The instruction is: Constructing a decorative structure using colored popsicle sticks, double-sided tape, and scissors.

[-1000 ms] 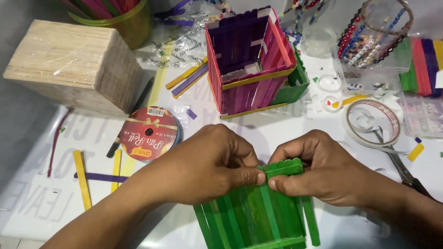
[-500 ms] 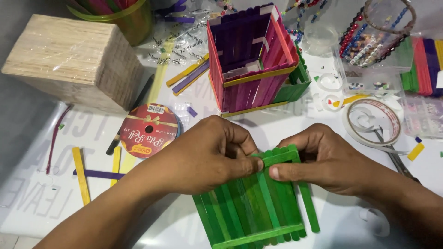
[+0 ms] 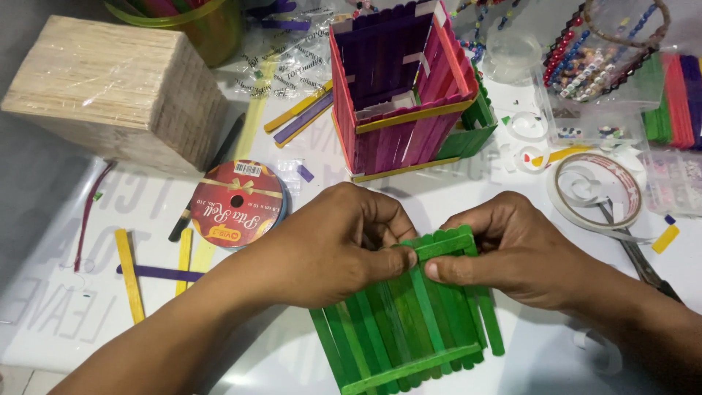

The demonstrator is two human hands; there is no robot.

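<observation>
A flat panel of green craft sticks (image 3: pixel 409 322) lies on the white table (image 3: pixel 292 351) in front of me, with cross sticks at its near and far ends. My left hand (image 3: pixel 340 245) presses its thumb on the panel's far cross stick. My right hand (image 3: pixel 512 249) pinches the same far end from the right. Behind my hands stands an open box (image 3: pixel 398 88) made of purple, pink and yellow craft sticks, with a green side panel (image 3: pixel 472 132) leaning on it.
A wrapped block of plain wooden sticks (image 3: pixel 117 91) sits far left. A ribbon spool (image 3: pixel 238 203) and loose yellow and purple sticks (image 3: pixel 157 271) lie left of my hands. A tape roll (image 3: pixel 596 190), scissors (image 3: pixel 640 260) and bead containers (image 3: pixel 599 55) are on the right.
The green panel has slid toward me and lies flatter, showing more of its length. Both hands keep hold of its far end.
</observation>
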